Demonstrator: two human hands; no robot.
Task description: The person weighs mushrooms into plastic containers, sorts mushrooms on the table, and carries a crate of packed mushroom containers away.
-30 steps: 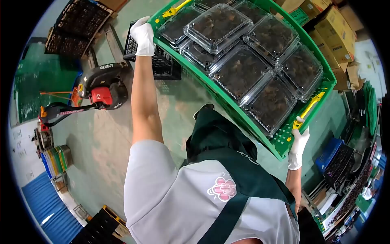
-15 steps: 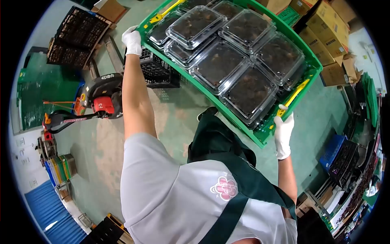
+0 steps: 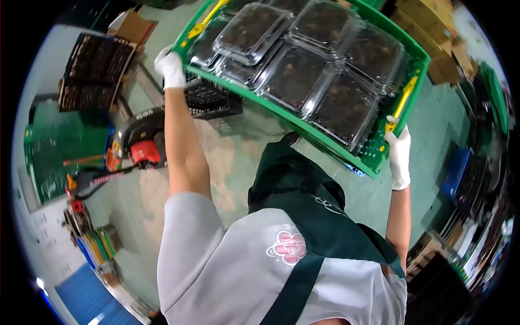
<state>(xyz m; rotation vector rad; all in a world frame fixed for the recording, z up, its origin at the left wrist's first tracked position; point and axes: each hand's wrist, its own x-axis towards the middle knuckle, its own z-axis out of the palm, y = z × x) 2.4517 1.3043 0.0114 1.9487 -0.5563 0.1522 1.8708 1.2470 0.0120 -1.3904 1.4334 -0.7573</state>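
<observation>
At nine o'clock stood a red-and-black machine (image 3: 145, 152). At eleven, the gloved left hand (image 3: 170, 67) had its grip closed on the rim of a green crate (image 3: 325, 136), at one o'clock, holding clear lidded containers (image 3: 298, 76). At three, the gloved right hand (image 3: 400, 154) gripped the crate's edge by a yellow bar (image 3: 405, 98).

A bright green crate (image 3: 370, 165) holds clear containers (image 3: 295, 76) with dark brown contents (image 3: 342, 116), its left and right edges accented by yellow handles (image 3: 405, 98). The gloved left hand (image 3: 171, 67) and right hand (image 3: 400, 156) are white. A dark green apron (image 3: 292, 173) crosses a pale grey shirt (image 3: 208, 271) bearing a white-outlined pink flower print (image 3: 288, 248). Tan patches (image 3: 221, 138) mottle the pale green floor (image 3: 374, 200); a second crate (image 3: 216, 100) is black, a machine (image 3: 145, 151) red and black.
</observation>
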